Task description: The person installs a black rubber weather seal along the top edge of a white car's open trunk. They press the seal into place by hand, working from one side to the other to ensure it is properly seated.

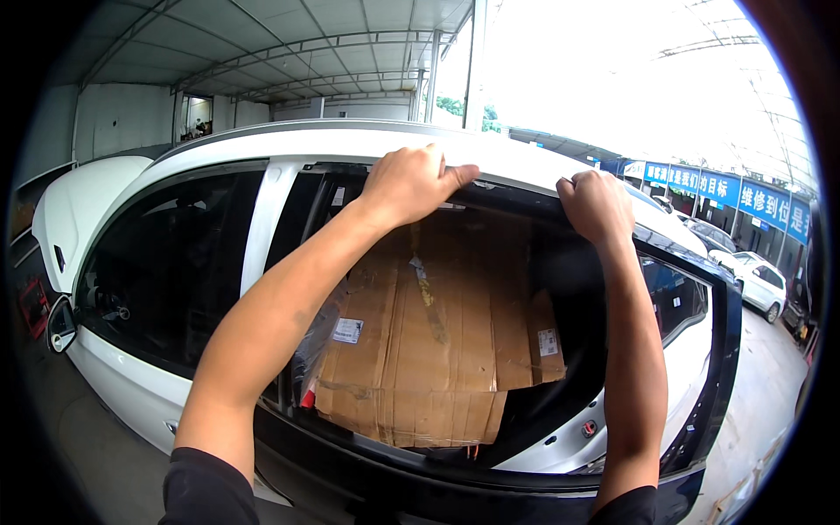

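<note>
A dark car door point(376, 490) stands at the side of a white car point(324, 140), and its window opening shows the inside. My left hand point(409, 185) is closed over the upper edge of the door's window frame point(521, 198), its thumb stretched out to the right along it. Farther right, my right hand point(600, 206) grips the same frame in a fist. Both forearms reach up in front of the opening. Behind the frame, between my arms, is a large creased cardboard sheet point(446, 324) with tape and paper labels. My hands hide parts of the frame's top edge.
To the left are the car's closed front window point(171, 262), its side mirror point(61, 325) and its raised hood point(74, 210). A red object point(35, 306) stands on the floor beyond. Another white car point(759, 282) is parked at the far right, below blue banners point(700, 182).
</note>
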`<control>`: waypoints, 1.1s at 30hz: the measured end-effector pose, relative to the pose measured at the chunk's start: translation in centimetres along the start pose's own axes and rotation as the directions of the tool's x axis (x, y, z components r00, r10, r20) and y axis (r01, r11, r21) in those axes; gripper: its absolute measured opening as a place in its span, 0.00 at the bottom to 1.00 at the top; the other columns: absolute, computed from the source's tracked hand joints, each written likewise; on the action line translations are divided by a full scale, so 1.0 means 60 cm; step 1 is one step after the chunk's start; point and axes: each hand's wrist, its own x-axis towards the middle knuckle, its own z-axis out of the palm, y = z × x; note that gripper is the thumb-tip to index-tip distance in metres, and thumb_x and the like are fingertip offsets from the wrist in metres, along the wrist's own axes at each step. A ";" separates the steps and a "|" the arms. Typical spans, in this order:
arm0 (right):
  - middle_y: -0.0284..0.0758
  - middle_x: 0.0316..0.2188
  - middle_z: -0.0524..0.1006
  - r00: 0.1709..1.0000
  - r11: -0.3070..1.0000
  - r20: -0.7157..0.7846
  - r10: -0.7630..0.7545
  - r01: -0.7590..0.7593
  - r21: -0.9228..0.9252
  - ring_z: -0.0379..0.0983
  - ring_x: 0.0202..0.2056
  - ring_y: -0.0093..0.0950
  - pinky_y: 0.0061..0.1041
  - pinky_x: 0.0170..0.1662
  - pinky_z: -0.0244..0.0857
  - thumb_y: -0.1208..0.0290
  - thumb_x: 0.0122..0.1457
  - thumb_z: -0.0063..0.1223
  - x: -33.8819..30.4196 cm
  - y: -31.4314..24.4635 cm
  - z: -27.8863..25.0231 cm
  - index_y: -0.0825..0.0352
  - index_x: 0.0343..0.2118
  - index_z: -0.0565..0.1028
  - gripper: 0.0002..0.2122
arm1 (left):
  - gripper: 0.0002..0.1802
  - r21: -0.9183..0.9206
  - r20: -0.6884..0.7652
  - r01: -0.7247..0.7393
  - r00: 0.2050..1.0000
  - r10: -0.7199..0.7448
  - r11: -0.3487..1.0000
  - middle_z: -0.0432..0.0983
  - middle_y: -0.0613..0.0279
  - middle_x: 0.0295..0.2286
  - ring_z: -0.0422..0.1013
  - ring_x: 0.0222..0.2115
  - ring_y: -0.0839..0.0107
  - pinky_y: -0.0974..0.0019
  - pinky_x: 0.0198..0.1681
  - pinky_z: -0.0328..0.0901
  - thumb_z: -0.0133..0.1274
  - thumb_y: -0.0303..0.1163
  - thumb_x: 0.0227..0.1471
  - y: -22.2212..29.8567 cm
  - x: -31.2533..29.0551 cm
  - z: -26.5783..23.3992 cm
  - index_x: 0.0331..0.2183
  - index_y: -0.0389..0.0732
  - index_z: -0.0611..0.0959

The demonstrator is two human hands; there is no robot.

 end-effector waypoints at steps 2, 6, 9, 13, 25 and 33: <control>0.50 0.23 0.78 1.000 1.000 0.004 0.005 -0.005 0.008 0.77 0.29 0.48 0.43 0.37 0.71 0.59 0.55 0.46 0.000 0.000 -0.001 0.68 0.24 0.81 0.18 | 0.29 0.197 0.048 -0.081 0.996 0.073 0.977 0.79 0.46 0.29 0.76 0.33 0.49 0.51 0.38 0.70 0.45 0.54 0.59 0.007 0.001 0.003 0.32 0.35 0.82; 0.50 0.24 0.78 1.000 0.999 0.006 -0.001 0.000 0.034 0.77 0.30 0.48 0.43 0.38 0.71 0.58 0.56 0.46 0.000 -0.007 -0.006 0.69 0.25 0.81 0.18 | 0.19 0.176 0.102 -0.276 0.960 0.261 0.945 0.77 0.50 0.26 0.74 0.31 0.48 0.49 0.35 0.68 0.46 0.47 0.58 -0.026 0.014 -0.007 0.30 0.40 0.78; 0.50 0.24 0.78 1.000 0.999 0.007 0.000 0.000 0.037 0.77 0.31 0.48 0.43 0.38 0.71 0.58 0.56 0.47 -0.001 -0.005 -0.005 0.69 0.25 0.81 0.18 | 0.14 0.244 0.136 -0.428 0.903 0.406 0.870 0.77 0.50 0.25 0.74 0.31 0.48 0.49 0.35 0.68 0.46 0.41 0.57 -0.019 0.023 -0.007 0.31 0.39 0.78; 0.50 0.25 0.78 1.000 1.000 0.013 -0.007 0.007 0.026 0.77 0.31 0.47 0.43 0.38 0.71 0.57 0.56 0.47 0.000 -0.003 -0.004 0.69 0.25 0.81 0.18 | 0.12 0.230 0.024 -0.454 0.887 0.461 0.861 0.76 0.48 0.23 0.74 0.27 0.47 0.50 0.31 0.68 0.46 0.37 0.53 -0.030 0.022 0.007 0.28 0.39 0.78; 0.51 0.24 0.78 1.000 0.999 0.000 -0.010 0.010 0.034 0.77 0.31 0.48 0.42 0.39 0.71 0.58 0.56 0.46 -0.002 -0.003 -0.005 0.70 0.25 0.81 0.19 | 0.14 -0.384 -0.266 -0.173 0.961 0.070 0.907 0.71 0.50 0.17 0.69 0.19 0.55 0.58 0.26 0.63 0.48 0.34 0.53 -0.055 -0.020 0.039 0.22 0.34 0.73; 0.50 0.25 0.79 1.000 1.000 0.025 0.011 -0.012 0.024 0.77 0.32 0.47 0.42 0.39 0.71 0.57 0.57 0.47 0.001 -0.008 -0.002 0.69 0.26 0.81 0.19 | 0.13 -0.686 -0.217 -0.021 0.960 -0.177 0.727 0.62 0.74 0.17 0.57 0.16 0.84 0.73 0.19 0.55 0.46 0.34 0.60 -0.160 -0.057 -0.030 0.30 0.35 0.77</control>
